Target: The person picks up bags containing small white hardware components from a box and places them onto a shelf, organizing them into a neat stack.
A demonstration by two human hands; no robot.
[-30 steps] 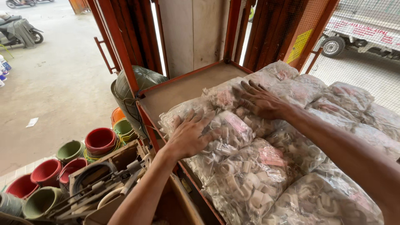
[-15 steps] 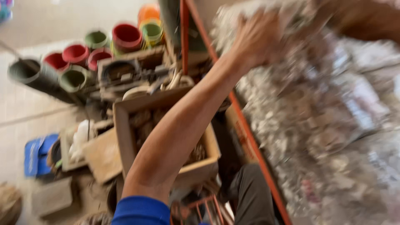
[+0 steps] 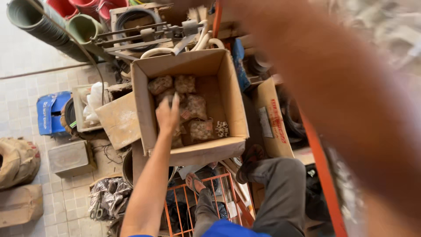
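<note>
Cardboard box (image 3: 193, 149), open-topped, on the cluttered floor below a person standing on an orange metal frame (image 3: 199, 206). Left hand (image 3: 168, 115) reaches down into the box, fingers extended and open, just above clear plastic bags of small white parts (image 3: 193, 107). Right arm crosses the upper right as a blur; its hand's state cannot be told.

Brown cardboard box (image 3: 193, 66), orange metal crate (image 3: 193, 206), blue container (image 3: 51, 112)
</note>
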